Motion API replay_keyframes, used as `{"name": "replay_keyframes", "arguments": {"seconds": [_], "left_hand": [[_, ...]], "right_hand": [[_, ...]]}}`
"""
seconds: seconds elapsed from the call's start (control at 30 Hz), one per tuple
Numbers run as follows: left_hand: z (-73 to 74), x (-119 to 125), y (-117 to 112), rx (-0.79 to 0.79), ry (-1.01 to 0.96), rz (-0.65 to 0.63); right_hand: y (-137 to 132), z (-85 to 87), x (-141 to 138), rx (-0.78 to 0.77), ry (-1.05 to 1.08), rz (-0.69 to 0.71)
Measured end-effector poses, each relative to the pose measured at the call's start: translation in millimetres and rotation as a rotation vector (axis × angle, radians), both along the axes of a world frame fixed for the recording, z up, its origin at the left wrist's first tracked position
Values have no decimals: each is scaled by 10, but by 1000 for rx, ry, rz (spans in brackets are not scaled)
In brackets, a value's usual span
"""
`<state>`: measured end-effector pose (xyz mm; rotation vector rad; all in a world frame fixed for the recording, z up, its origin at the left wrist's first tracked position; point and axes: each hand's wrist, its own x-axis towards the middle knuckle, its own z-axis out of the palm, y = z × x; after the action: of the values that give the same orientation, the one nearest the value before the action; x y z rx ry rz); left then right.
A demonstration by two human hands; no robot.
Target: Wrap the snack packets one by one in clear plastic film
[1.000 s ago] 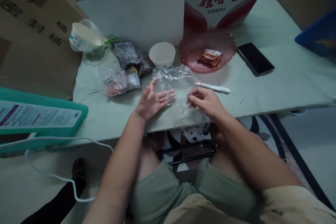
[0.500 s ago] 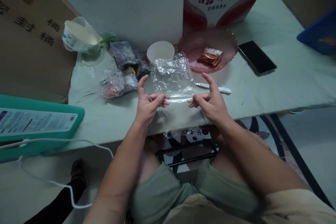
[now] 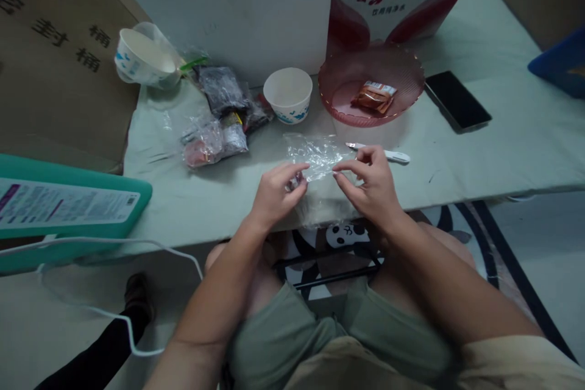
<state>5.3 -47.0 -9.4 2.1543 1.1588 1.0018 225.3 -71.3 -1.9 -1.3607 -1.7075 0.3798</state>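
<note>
Between my hands, near the table's front edge, is a crinkled clear plastic bag. My left hand pinches its left side with thumb and fingers. From the right, my right hand holds the bag's edge between thumb and forefinger. The lower part of the plastic hangs toward the table edge, hard to make out. Just beyond my right fingers lies a white-handled utility knife, partly hidden by them. Behind the bag stands a white paper bowl with a blue pattern.
A pink glass bowl holds a small brown packet; a phone lies to its right. Bagged packets and wrapped paper bowls are at left. A green container and white cable flank the left edge. Boxes stand behind.
My hands have turned inward and their raised forefingers have come down. The plastic bag, stretched taut before, is now lower and crumpled, so the paper bowl behind shows fully.
</note>
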Motion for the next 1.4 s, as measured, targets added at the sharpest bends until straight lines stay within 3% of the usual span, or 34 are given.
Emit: {"name": "replay_keyframes", "arguments": {"seconds": [0.1,0.2,0.3,0.4,0.53,0.63,0.73,0.83,1.03,1.13,1.27,1.4], "left_hand": [[13,20,10,121,25,145],[72,34,-1,80,-124,84],[131,56,-14,-258,-378,31],[159,65,13,-645,-592,130],[178,41,93,-853,-782,155],[181,32,130,-994,-713,39],[162,32,146,-969,-586,29],[135,7,168,-901,-628,47],[104,-91,240,-846,-787,-74],[87,-89,263,-749,-679,-116],[17,-29,269,-615,-496,-22],[-62,-36,326,-692,-549,56]], "right_hand": [[-18,31,-13,119,-34,-17],[-42,70,15,1,154,94],[-36,86,55,-246,486,179],[-5,95,61,-454,534,339],[26,106,12,-684,504,341],[44,96,-5,-735,617,229],[66,75,23,-703,593,179],[93,44,72,-631,635,208],[158,-63,173,-530,725,256],[178,-105,199,-469,632,247],[197,-116,143,-471,577,131],[220,-108,81,-535,688,126]]}}
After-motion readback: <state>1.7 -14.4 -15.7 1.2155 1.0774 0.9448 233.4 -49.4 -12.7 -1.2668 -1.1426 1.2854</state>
